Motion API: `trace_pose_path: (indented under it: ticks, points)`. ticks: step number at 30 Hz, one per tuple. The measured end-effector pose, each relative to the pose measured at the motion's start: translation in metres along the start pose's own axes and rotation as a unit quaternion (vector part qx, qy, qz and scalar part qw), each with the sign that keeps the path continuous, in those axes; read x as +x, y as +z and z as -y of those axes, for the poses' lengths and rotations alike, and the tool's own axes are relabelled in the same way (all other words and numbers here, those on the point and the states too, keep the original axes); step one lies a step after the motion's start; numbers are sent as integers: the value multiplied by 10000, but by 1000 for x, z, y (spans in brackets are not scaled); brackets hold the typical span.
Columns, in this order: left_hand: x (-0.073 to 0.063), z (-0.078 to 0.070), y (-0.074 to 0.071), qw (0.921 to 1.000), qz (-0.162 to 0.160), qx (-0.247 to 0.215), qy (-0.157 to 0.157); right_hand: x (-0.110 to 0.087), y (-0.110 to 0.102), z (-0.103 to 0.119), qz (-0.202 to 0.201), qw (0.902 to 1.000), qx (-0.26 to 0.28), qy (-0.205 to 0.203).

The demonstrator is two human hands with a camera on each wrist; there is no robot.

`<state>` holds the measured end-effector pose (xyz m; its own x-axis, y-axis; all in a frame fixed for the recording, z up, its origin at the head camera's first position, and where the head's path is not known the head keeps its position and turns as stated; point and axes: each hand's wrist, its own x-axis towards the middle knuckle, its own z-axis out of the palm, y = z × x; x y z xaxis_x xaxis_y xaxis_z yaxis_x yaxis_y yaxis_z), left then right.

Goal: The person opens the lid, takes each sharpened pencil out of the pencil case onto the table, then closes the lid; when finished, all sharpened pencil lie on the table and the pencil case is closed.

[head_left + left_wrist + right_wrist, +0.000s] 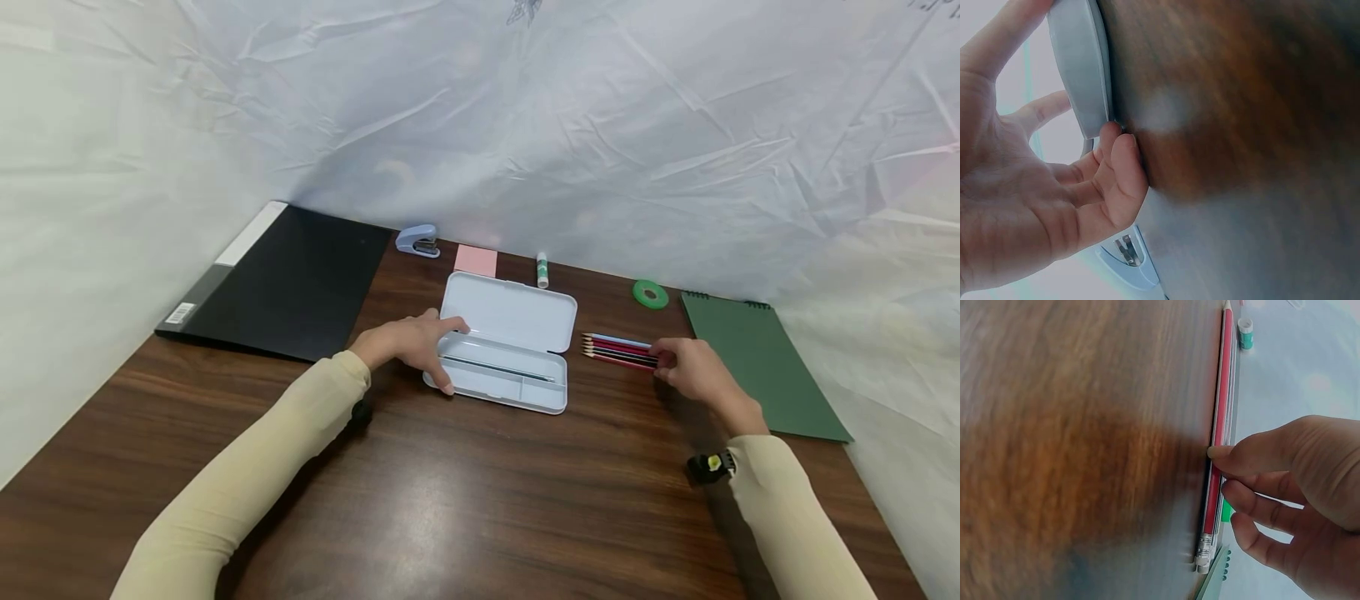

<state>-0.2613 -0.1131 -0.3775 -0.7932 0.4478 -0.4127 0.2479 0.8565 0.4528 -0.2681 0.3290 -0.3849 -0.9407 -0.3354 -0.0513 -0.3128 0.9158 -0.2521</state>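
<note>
A white pencil case (510, 312) lies with its lid folded back, one dark pencil (498, 367) in its long compartment. My left hand (412, 343) holds the case's left end, thumb at the front edge and fingers toward the hinge side. In the left wrist view, the curled smaller fingers meet the case's end (1082, 69). To the right, several pencils (611, 347) lie side by side, tips pointing left. My right hand (693, 368) is at their right part. Its thumb and fingers pinch the nearest red pencil (1213, 509), eraser end toward the green notebook.
A black folder (300, 275) lies at the left. Along the back are a light blue stapler (414, 239), pink sticky notes (476, 260), a glue stick (542, 271) and a green tape roll (649, 293). The green spiral notebook (765, 367) lies right of my right hand.
</note>
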Motion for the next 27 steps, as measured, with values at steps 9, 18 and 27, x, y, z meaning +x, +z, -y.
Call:
trace_pose_path:
  ticks: [9, 18, 27]
  points:
    - [-2, -2, 0, 10000, 1, 13, -36, -1, -2, 1, -32, 10000, 51, 35]
    - [1, -1, 0, 10000, 2, 19, -59, 0, -2, -1, -30, 9999, 5, 111]
    - [0, -2, -1, 10000, 11, 43, -85, 0, -9, 0, -295, 9993, 230, -24]
